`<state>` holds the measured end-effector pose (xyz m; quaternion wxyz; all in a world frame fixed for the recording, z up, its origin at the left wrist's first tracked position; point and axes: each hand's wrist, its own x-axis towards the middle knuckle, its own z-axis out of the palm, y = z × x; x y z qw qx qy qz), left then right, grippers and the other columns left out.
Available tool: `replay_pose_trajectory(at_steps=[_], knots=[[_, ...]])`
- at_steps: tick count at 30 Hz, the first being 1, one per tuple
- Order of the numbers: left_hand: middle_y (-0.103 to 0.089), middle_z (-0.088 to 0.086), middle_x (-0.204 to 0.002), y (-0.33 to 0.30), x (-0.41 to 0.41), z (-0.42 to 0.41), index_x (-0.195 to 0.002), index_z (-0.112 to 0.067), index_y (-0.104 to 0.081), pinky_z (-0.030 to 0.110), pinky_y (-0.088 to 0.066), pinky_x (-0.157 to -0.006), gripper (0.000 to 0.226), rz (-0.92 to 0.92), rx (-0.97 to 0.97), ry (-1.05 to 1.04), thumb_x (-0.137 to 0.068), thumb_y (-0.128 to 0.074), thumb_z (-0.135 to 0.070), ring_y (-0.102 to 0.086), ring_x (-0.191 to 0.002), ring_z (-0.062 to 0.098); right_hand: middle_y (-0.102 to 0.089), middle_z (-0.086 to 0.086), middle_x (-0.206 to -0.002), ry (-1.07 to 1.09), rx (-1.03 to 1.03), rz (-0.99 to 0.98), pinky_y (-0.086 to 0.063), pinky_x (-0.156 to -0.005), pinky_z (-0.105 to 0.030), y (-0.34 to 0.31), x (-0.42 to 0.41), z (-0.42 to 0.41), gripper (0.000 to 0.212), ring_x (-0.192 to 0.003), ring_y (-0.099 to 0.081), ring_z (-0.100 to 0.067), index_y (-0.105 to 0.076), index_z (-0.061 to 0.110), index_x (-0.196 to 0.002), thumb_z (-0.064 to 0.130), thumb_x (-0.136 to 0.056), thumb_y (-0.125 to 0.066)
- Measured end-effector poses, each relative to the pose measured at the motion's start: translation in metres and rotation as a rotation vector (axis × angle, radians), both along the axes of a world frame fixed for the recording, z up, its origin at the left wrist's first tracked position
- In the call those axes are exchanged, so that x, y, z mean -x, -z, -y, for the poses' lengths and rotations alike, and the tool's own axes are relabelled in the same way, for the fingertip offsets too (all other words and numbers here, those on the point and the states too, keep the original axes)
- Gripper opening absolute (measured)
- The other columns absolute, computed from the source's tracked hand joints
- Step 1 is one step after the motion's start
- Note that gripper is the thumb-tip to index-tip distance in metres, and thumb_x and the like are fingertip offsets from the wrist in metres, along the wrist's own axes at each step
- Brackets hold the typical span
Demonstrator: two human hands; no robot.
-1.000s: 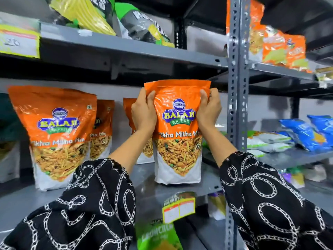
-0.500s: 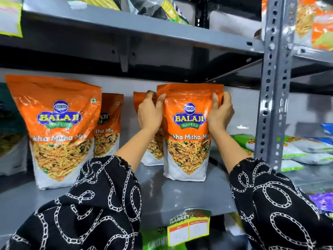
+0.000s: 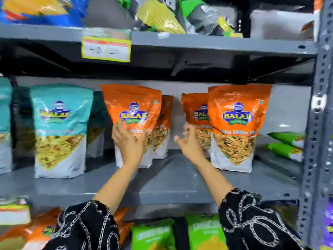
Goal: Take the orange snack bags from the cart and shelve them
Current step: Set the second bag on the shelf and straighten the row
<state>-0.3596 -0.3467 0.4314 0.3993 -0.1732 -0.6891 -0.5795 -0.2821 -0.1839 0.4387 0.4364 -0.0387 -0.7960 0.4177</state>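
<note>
Several orange Balaji snack bags stand upright on the grey middle shelf (image 3: 171, 179). The right front orange bag (image 3: 237, 123) stands alone, with another orange bag (image 3: 196, 112) behind its left side. A left front orange bag (image 3: 133, 109) has one more orange bag (image 3: 164, 127) behind it. My left hand (image 3: 128, 141) is spread flat in front of the left front bag's lower half; whether it touches is blurred. My right hand (image 3: 189, 143) hovers in the gap between the bag groups, fingers loosely curled and apart, holding nothing. The cart is out of view.
Teal snack bags (image 3: 59, 127) stand at the shelf's left. Green bags (image 3: 153, 235) fill the shelf below, and green packs (image 3: 286, 145) lie at the far right. A perforated steel post (image 3: 317, 123) rises on the right. A yellow price tag (image 3: 106, 48) hangs from the upper shelf.
Both hands have let go of the orange bag, which now stands on the shelf at the right. The hands have moved left and apart, and the view has swung left.
</note>
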Motion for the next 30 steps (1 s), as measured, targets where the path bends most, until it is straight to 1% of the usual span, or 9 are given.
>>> replay_pose_trajectory(at_steps=[2,4,6,8,12,16,19,26,30], knots=[[-0.018,0.022,-0.153,0.018,0.013,0.027,-0.145,-0.003,-0.014,0.049,-0.015,-0.116,0.105,0.167,0.061,0.007,-0.070,-0.077,-0.041,-0.015,-0.142,0.035,-0.053,-0.026,-0.115,-0.199,-0.002,0.326,-0.043,-0.082,-0.033,0.020,0.021,0.026,0.051,-0.109,-0.054,-0.038,-0.038,-0.009,-0.128,0.005,-0.086,-0.063],[-0.029,0.021,-0.151,0.025,0.024,0.044,-0.144,-0.002,-0.020,0.047,-0.024,-0.116,0.117,0.351,0.082,0.219,-0.055,-0.086,-0.040,-0.028,-0.140,0.032,-0.055,-0.021,-0.123,-0.313,-0.021,0.487,-0.044,-0.090,-0.027,0.035,0.041,0.042,0.069,-0.120,-0.049,-0.035,-0.032,-0.012,-0.134,0.009,-0.082,-0.070],[-0.049,0.018,-0.139,0.029,0.028,0.050,-0.135,-0.003,-0.040,0.048,-0.039,-0.109,0.099,0.412,0.098,0.502,-0.053,-0.088,-0.029,-0.047,-0.128,0.030,-0.036,-0.013,-0.148,-0.307,0.047,0.566,-0.039,-0.108,-0.038,0.039,0.056,0.053,0.105,-0.134,-0.037,-0.031,-0.006,0.002,-0.147,0.024,-0.075,-0.078],[-0.056,0.016,-0.133,0.034,0.030,0.049,-0.129,-0.004,-0.048,0.047,-0.044,-0.105,0.079,0.396,0.122,0.568,-0.061,-0.086,-0.013,-0.054,-0.121,0.029,-0.016,-0.006,-0.158,-0.282,0.094,0.563,-0.032,-0.114,-0.043,0.040,0.065,0.058,0.119,-0.142,-0.025,-0.029,0.005,0.011,-0.149,0.033,-0.070,-0.081],[-0.048,0.013,-0.137,0.046,0.035,0.046,-0.132,-0.006,-0.038,0.037,-0.042,-0.104,0.085,0.380,0.224,0.566,-0.063,-0.085,-0.024,-0.048,-0.122,0.023,-0.018,-0.008,-0.158,-0.189,0.096,0.477,-0.033,-0.114,-0.045,0.047,0.061,0.059,0.117,-0.142,-0.025,-0.030,-0.004,0.014,-0.149,0.029,-0.066,-0.085],[-0.045,0.011,-0.140,0.051,0.041,0.041,-0.136,-0.011,-0.029,0.042,-0.041,-0.106,0.091,0.436,0.346,0.598,-0.066,-0.083,-0.035,-0.046,-0.126,0.028,-0.033,-0.009,-0.152,-0.107,0.090,0.417,-0.040,-0.108,-0.044,0.051,0.041,0.047,0.114,-0.135,-0.038,-0.029,-0.016,0.015,-0.146,0.034,-0.059,-0.088],[-0.048,0.010,-0.138,0.049,0.042,0.040,-0.136,-0.013,-0.029,0.045,-0.043,-0.104,0.094,0.472,0.390,0.603,-0.063,-0.084,-0.037,-0.048,-0.122,0.029,-0.042,-0.011,-0.145,-0.016,0.051,0.396,-0.046,-0.099,-0.044,0.054,0.032,0.046,0.109,-0.127,-0.046,-0.032,-0.024,0.017,-0.139,0.040,-0.054,-0.088],[-0.053,0.010,-0.134,0.049,0.040,0.042,-0.129,-0.015,-0.036,0.043,-0.044,-0.103,0.090,0.494,0.349,0.632,-0.057,-0.086,-0.037,-0.052,-0.118,0.027,-0.044,-0.013,-0.144,0.006,0.021,0.435,-0.046,-0.101,-0.046,0.050,0.029,0.048,0.112,-0.126,-0.048,-0.033,-0.022,0.015,-0.141,0.041,-0.054,-0.088],[-0.030,0.018,-0.151,0.035,0.023,0.036,-0.141,-0.009,-0.025,0.050,-0.026,-0.114,0.096,0.294,0.306,0.218,-0.071,-0.071,-0.056,-0.023,-0.140,0.033,-0.036,-0.012,-0.150,-0.063,0.031,0.475,-0.042,-0.101,-0.035,0.049,0.023,0.042,0.122,-0.133,-0.041,-0.031,-0.002,0.014,-0.149,0.022,-0.062,-0.086]])
